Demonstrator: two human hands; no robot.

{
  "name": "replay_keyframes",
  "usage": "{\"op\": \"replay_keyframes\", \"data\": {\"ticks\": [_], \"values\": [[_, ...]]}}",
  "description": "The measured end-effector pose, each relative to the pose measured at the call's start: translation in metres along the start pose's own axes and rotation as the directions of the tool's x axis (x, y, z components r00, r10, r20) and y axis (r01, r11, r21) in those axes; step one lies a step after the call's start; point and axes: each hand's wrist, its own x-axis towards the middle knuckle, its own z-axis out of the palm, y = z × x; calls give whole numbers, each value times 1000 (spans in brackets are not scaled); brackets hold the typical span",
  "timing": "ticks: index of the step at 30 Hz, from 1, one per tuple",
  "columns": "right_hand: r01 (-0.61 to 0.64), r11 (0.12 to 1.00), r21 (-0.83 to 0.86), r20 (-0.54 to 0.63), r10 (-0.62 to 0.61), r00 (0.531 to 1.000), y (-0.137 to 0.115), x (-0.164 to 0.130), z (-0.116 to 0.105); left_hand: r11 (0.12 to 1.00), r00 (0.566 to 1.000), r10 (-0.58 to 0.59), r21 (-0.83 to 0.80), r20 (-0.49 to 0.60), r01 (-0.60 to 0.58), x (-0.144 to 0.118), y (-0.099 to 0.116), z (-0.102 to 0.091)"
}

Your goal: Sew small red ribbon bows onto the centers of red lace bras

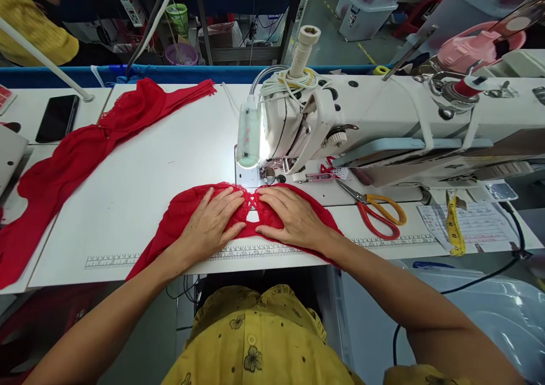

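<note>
A red lace bra (170, 226) lies spread on the white sewing table (140, 203), its crossed-strap centre between my hands. My left hand (217, 217) rests flat on the left cup, fingers stretched toward the middle. On the right cup, my right hand (292, 212) lies with its fingers extended and thumb apart. Just beyond the fingertips stands the sewing machine (293, 124), its lamp (249, 135) lit over the needle area. The cloth's upper edge is close to the presser foot (268, 175); whether it lies under the foot I cannot tell.
More red pieces (85, 152) stretch across the table's left side, near a black phone (57, 118). Scissors (378, 209) with red and orange handles lie right. A tape measure (455, 226) hangs over a written sheet (477, 226). A person in a yellow sleeve (38, 27) is at far left.
</note>
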Motion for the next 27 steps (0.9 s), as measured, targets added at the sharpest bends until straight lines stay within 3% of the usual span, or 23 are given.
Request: {"op": "replay_keyframes", "data": {"ticks": [27], "values": [[-19, 1000, 20, 22, 19, 1000, -1, -1, 0, 999, 999, -36, -40, 24, 37, 1, 4, -5]]}}
